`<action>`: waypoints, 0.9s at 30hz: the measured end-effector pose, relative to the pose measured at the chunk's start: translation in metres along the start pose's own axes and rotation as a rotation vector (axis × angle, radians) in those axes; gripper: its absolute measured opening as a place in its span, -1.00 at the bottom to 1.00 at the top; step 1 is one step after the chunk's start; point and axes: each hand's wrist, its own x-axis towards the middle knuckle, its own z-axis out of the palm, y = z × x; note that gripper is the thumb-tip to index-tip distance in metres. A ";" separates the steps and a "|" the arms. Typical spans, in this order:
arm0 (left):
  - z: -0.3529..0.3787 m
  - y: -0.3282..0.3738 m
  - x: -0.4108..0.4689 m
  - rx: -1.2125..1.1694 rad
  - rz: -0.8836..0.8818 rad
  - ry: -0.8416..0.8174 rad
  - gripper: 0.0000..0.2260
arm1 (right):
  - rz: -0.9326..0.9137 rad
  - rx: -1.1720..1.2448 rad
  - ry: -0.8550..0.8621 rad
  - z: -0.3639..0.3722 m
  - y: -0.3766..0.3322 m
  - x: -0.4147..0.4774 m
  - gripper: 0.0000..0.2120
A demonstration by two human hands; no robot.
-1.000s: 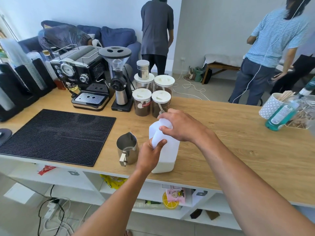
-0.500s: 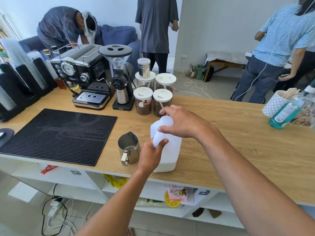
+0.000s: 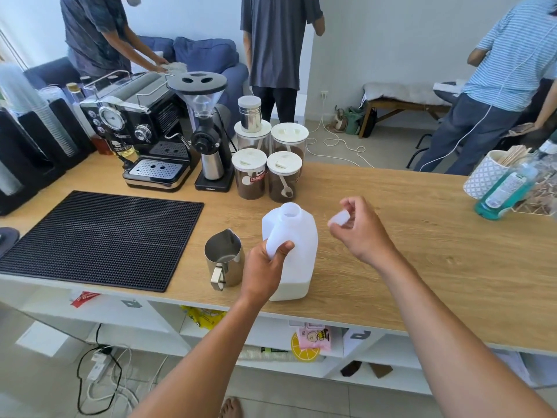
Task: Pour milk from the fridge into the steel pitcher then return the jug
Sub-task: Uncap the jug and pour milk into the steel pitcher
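A white plastic milk jug (image 3: 297, 251) stands upright on the wooden counter (image 3: 422, 236), its mouth uncovered and a little milk at its bottom. My left hand (image 3: 265, 270) grips the jug's handle. To the jug's right, my right hand (image 3: 360, 230) holds the white cap (image 3: 339, 220) between its fingertips, lifted clear of the jug. The steel pitcher (image 3: 223, 259) sits just left of the jug, handle toward me, touching nothing.
A black rubber mat (image 3: 99, 236) covers the counter's left. Behind stand an espresso machine (image 3: 141, 137), a grinder (image 3: 208, 131) and several lidded coffee jars (image 3: 265, 173). A blue-green bottle (image 3: 503, 191) and a stirrer cup (image 3: 488, 173) sit far right. Three people stand beyond the counter.
My right hand has come off the jug's mouth with the cap and moved to the right. The jug now stands uncapped; my left hand still holds its handle.
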 end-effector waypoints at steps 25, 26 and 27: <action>0.007 0.004 -0.002 -0.027 -0.007 0.082 -0.70 | 0.229 -0.178 -0.061 0.090 0.122 -0.093 -0.52; 0.007 0.004 -0.002 -0.032 -0.008 0.081 -0.70 | 0.249 -0.161 -0.061 0.090 0.121 -0.093 -0.50; 0.007 0.004 -0.002 -0.036 -0.010 0.081 -0.69 | 0.264 -0.141 -0.041 0.090 0.120 -0.094 -0.50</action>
